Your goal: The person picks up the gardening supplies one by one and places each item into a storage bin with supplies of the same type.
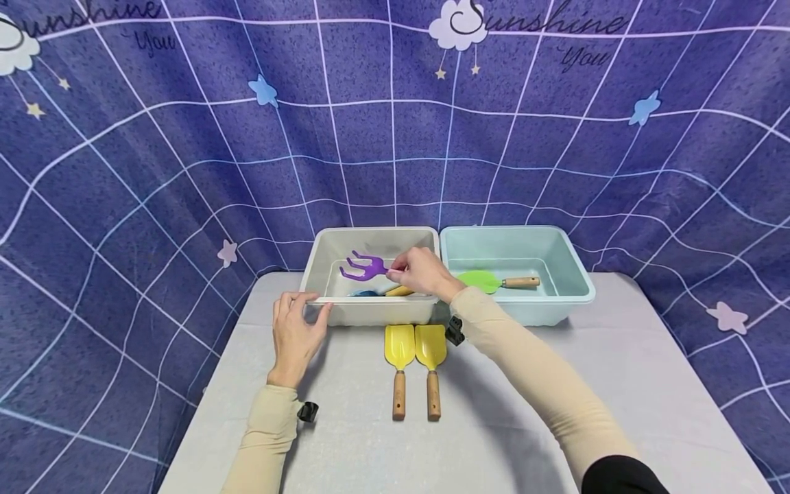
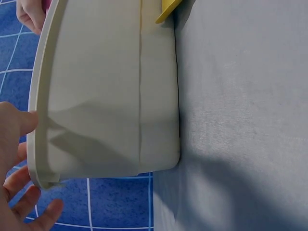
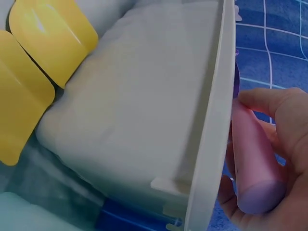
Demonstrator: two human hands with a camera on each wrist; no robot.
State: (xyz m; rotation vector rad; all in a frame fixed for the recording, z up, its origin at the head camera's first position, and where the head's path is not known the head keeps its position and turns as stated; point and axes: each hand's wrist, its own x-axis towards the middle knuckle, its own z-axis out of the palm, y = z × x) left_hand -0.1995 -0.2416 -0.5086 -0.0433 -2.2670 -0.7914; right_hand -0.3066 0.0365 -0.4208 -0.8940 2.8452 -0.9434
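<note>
A purple toy garden fork [image 1: 365, 267] with a pink handle [image 3: 257, 163] is in my right hand [image 1: 426, 273]. The fingers and thumb grip that handle, and the prongs point left over the off-white bin [image 1: 370, 313]. My left hand [image 1: 296, 336] holds the bin's front left corner. Its thumb [image 2: 28, 121] lies on the near side of the rim, and the fingertips are beyond it. Inside the bin lies a blue tool [image 1: 364, 293] with a yellowish handle [image 1: 400, 291], partly hidden by the front wall.
A pale blue bin [image 1: 524, 313] stands close on the right, holding a green trowel [image 1: 481, 280] with a wooden handle. Before the bins, two yellow shovels [image 1: 400, 346] [image 1: 431, 345] lie side by side on the grey-white tablecloth [image 1: 358, 439]. Behind hangs a blue patterned curtain [image 1: 370, 137].
</note>
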